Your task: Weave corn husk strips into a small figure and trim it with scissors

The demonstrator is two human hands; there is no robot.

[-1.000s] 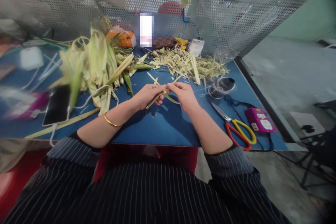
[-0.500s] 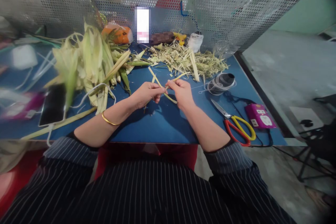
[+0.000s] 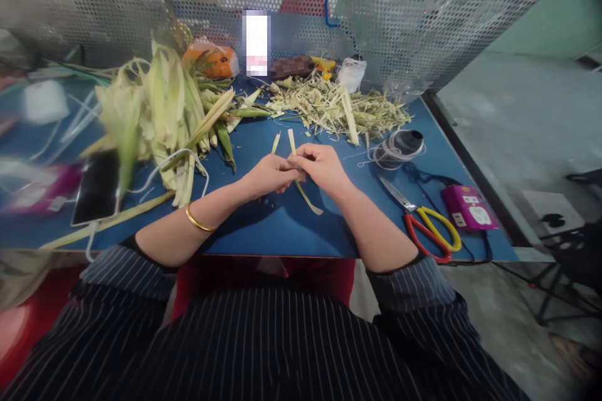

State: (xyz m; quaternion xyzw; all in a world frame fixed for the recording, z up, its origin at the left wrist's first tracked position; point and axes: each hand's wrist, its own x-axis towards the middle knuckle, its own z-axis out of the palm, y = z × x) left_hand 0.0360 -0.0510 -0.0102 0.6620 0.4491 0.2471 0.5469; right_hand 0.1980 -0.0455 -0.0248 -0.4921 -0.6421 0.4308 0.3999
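Observation:
Over the middle of the blue table [image 3: 263,232], my left hand [image 3: 273,174] and my right hand [image 3: 322,166] meet at the fingertips. Both are closed in a pinch on narrow strips of corn husk [image 3: 308,198]. One pale end of husk sticks up between the hands, and another rises behind my left fingers. A longer end hangs down below my right hand. Where the strips cross is hidden by the fingers. A large bundle of corn husks [image 3: 172,94] lies to the left, and a heap of husk scraps [image 3: 324,109] is beyond the hands.
On the right are a spool of thread [image 3: 399,144], scissors [image 3: 418,216] with red and yellow handles, and a purple power socket [image 3: 469,207]. A phone [image 3: 97,188] with a white cable lies at left. Perforated mesh [image 3: 395,25] borders the table's far side.
My hands have drawn together until the fingertips touch. The strips, crossed and slanting before, now show upright ends above and one end hanging below my right hand.

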